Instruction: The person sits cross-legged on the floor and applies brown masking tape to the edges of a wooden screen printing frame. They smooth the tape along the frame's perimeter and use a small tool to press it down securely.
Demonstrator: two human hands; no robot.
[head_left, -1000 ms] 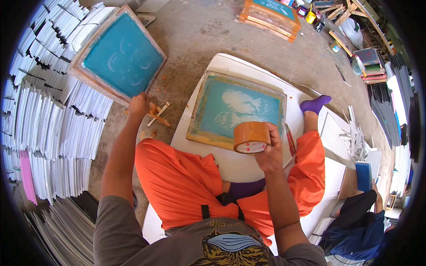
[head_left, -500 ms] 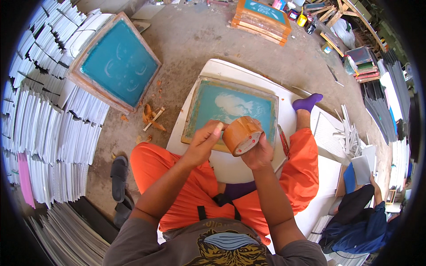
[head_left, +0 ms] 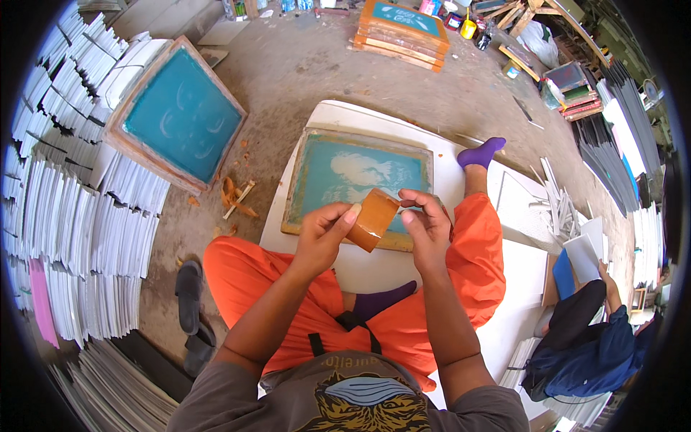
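The concrete floor (head_left: 288, 79) lies beneath your work area, with stacks of white sheets (head_left: 68, 209) along its left side. You are seated on a white board (head_left: 360, 268) in orange trousers (head_left: 252, 288). A teal framed screen (head_left: 183, 115) stands tilted beside the stacks, well beyond the board's left edge. A second framed screen (head_left: 360, 169), teal with a pale design, lies flat toward the board's far edge, its near left corner close to the board's left edge. Dark slippers (head_left: 188, 297) lie on the floor beside your left knee. Your left hand (head_left: 325, 234) pinches the left side of a brown tape roll between thumb and fingers. Your right hand (head_left: 428, 227) is bent, its fingertips at the roll's right side; whether they grip anything cannot be told. The brown tape roll (head_left: 373, 219) is tilted, raised above the flat screen's near edge. Brown scraps (head_left: 232, 194) lie on the floor, left of the board's left edge
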